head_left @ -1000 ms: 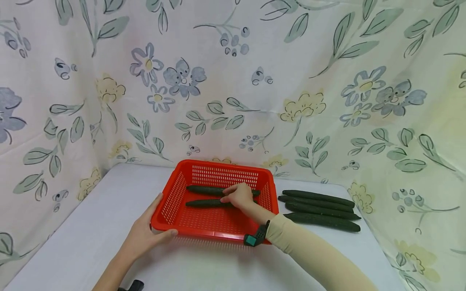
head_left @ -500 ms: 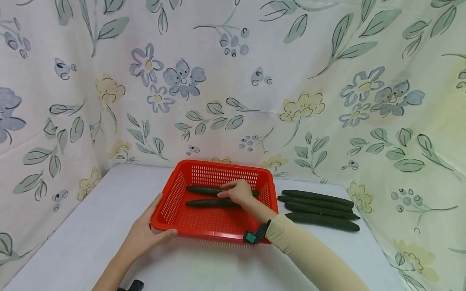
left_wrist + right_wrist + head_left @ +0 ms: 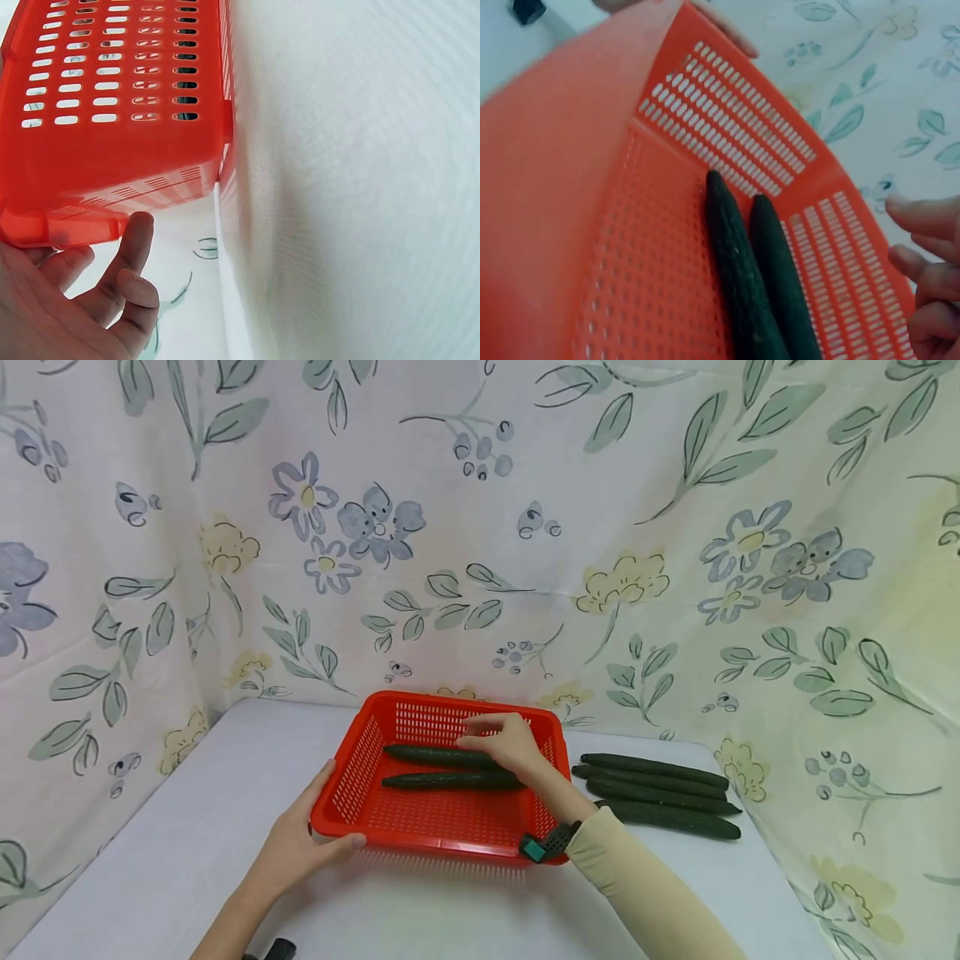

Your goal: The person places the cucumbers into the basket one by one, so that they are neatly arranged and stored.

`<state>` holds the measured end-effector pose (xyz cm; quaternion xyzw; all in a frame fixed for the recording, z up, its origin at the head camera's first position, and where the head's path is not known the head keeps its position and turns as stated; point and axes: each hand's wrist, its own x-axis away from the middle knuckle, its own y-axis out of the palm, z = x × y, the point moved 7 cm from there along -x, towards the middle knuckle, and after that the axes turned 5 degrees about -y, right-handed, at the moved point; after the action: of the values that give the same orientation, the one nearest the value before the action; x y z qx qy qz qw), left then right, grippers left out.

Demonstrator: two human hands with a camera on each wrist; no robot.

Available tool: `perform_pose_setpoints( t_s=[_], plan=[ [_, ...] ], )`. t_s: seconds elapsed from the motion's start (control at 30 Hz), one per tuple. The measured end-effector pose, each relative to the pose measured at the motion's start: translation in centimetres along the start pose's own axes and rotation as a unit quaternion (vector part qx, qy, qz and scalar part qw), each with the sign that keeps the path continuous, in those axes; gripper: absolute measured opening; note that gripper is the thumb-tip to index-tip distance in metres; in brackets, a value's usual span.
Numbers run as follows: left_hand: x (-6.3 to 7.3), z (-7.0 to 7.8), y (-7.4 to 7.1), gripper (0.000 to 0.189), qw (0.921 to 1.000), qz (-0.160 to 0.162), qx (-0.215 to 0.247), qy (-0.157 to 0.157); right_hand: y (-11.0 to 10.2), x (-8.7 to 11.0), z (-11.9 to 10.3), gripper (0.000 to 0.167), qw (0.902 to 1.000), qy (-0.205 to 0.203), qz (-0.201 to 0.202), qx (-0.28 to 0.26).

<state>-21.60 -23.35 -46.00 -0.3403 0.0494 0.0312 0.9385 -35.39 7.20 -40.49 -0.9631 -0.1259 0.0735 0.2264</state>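
In the head view a red plastic basket (image 3: 442, 842) with slotted walls stands on the table. My left hand (image 3: 300, 847) grips its near left corner, thumb at the front rim and fingers along the left side; the left wrist view shows those fingers (image 3: 135, 240) bent below the rim. Inside, two dark green cucumbers lie side by side: a front cucumber (image 3: 450, 781) and a back cucumber (image 3: 431, 757). Above their right ends hovers my right hand (image 3: 510, 745), holding nothing, its fingers loosely extended. The right wrist view also shows both cucumbers (image 3: 742, 277) on the basket floor.
Several more cucumbers (image 3: 660, 789) lie in a row on the white table (image 3: 187, 827), right of the basket. A floral cloth (image 3: 480, 635) hangs behind and at the sides. A black wrist device (image 3: 551, 843) on my right arm overlaps the basket's near right corner.
My right hand has let go of the front cucumber and risen to the right, away from it. The left hand and the basket have stayed in place.
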Motion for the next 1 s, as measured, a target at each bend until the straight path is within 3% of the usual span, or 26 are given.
perform_pose_setpoints(
  t_s=[0.13, 0.37, 0.6, 0.77, 1.0],
  plan=[
    [0.0, 0.0, 0.0, 0.121, 1.0, 0.0, 0.001, 0.002, -1.5, 0.8, -0.1, 0.039, 0.9996, -0.021, 0.021, 0.005],
    [0.0, 0.0, 0.0, 0.121, 1.0, 0.002, 0.004, 0.006, -5.0, 3.3, 1.3, 0.042, 0.9996, -0.001, 0.027, 0.002],
    [0.0, 0.1, 0.0, 0.121, 1.0, -0.004, 0.002, -0.001, -8.8, 6.8, 4.2, 0.052, 0.9981, 0.018, 0.054, 0.023],
    [0.0, 0.1, 0.0, 0.122, 1.0, -0.006, 0.004, -0.004, -11.3, 9.5, 6.3, 0.051, 0.9959, 0.031, 0.085, 0.007],
    [0.0, 0.1, 0.0, 0.121, 1.0, -0.004, 0.007, -0.002, -14.5, 12.9, 7.6, 0.058, 0.9909, 0.035, 0.129, 0.018]
  ],
)
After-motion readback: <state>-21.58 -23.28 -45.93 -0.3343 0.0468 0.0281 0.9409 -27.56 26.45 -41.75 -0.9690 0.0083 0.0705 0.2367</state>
